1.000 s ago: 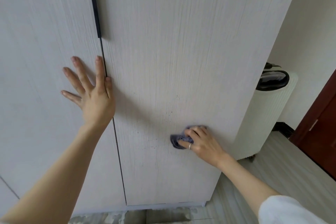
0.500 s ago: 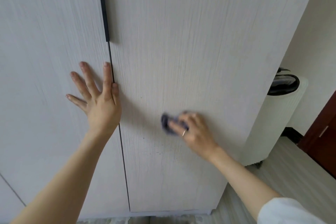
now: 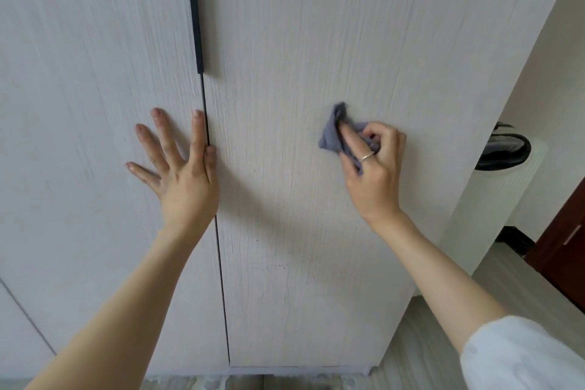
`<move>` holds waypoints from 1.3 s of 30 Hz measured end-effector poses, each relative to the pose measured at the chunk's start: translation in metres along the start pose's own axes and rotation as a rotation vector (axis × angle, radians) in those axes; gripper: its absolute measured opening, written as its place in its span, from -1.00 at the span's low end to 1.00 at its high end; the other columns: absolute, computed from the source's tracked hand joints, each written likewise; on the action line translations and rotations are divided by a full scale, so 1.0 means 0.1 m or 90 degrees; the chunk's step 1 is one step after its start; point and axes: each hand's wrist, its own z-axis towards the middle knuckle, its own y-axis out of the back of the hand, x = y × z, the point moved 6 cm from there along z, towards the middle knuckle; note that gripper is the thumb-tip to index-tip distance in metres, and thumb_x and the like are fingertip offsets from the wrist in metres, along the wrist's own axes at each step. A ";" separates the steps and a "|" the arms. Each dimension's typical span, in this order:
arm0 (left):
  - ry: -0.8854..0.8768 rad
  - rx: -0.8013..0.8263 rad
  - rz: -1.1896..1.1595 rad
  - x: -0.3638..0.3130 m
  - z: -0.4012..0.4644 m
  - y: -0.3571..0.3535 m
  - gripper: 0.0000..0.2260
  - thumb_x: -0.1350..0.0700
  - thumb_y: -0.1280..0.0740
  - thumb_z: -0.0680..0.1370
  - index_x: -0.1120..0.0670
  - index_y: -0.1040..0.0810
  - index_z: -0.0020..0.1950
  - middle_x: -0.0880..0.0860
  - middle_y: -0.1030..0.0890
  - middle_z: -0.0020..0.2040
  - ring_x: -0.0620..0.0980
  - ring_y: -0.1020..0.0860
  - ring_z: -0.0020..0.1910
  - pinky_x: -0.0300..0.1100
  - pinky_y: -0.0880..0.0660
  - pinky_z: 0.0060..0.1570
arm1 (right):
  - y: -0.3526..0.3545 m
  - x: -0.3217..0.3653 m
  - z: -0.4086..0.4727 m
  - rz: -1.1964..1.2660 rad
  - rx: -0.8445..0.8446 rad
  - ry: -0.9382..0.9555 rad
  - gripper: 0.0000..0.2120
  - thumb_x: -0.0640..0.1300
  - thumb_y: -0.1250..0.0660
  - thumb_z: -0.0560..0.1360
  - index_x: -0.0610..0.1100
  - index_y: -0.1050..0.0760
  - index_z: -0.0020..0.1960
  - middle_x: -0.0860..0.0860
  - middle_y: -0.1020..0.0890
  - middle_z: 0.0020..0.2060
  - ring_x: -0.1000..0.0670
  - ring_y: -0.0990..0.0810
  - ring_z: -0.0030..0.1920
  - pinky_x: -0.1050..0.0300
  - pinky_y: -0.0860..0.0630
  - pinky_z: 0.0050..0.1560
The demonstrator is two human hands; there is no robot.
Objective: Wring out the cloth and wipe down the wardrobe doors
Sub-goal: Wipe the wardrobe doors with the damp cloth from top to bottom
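2 hands up on wardrobe doors. Cloth [image 3: 332, 136]: small grey-blue rag, bunched, soft & limp by look; prob. light, damp, no stiffness, so will flop unless wadded. Best held as now, gathered in a wad w/ a free flap left to meet the panel. Sits on right door [image 3: 316, 247], about mid-width, pressed to surface, well right of the seam.

Right hand [image 3: 373, 174]: reaching up from lower right, wrist bent back, forearm angled in, white sleeve [image 3: 522, 355] bunched near elbow. Fingers [image 3: 384, 136] curled round the wad, thumb w/ ring laid across it, pinning cloth to the door. Flap pokes out past top-left of the hand.

Left hand [image 3: 180, 174]: flat on left door [image 3: 79, 168], palm down, bracing. 4 fingers straight & spread, index along the seam, thumb tip just over onto right door. Holds nothing.

Dark handle strip [image 3: 194, 9] above, on the seam. White cylinder unit w/ black top [image 3: 503, 149] beside wardrobe, right. Small dark specks low on right door, prob. not yet wiped.
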 end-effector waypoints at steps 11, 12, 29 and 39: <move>-0.113 0.002 0.070 0.24 -0.09 -0.05 -0.55 -0.02 0.07 0.66 -0.20 0.12 0.52 0.16 0.19 0.54 0.28 0.23 0.49 0.41 0.23 0.31 | -0.52 0.54 -1.26 -0.030 0.293 0.420 -0.72 -0.26 -0.19 0.51 -0.08 -0.53 0.16 -0.06 -0.55 -0.04 -0.09 -0.42 -0.05 0.06 -0.30 -0.14; -0.113 0.002 0.074 0.26 -0.09 -0.06 -0.55 -0.02 0.08 0.65 -0.20 0.14 0.52 0.17 0.18 0.54 0.28 0.23 0.49 0.41 0.23 0.31 | -0.51 0.55 -0.99 -0.021 0.243 0.372 -0.72 -0.24 -0.19 0.53 -0.10 -0.47 0.21 -0.06 -0.49 -0.01 -0.10 -0.41 -0.06 0.04 -0.31 -0.13; -0.170 -0.021 0.072 0.36 -0.12 -0.08 -0.57 -0.02 0.04 0.65 -0.13 -0.01 0.53 0.22 0.04 0.54 0.35 0.11 0.48 0.48 0.14 0.28 | -0.76 0.98 -0.80 -0.027 0.254 0.374 -0.78 -0.22 -0.29 0.49 -0.12 -0.63 0.08 -0.09 -0.59 -0.08 -0.10 -0.43 -0.06 0.04 -0.31 -0.14; -0.166 -0.026 0.064 0.74 -0.42 -0.33 -0.58 -0.04 0.07 0.66 -0.16 0.02 0.53 0.19 0.05 0.52 0.34 0.10 0.47 0.51 0.08 0.26 | -0.90 1.07 -0.67 -0.017 0.071 0.146 -0.70 -0.26 -0.41 0.46 -0.10 -0.60 0.18 -0.03 -0.41 -0.02 -0.13 -0.43 -0.04 0.01 -0.37 -0.09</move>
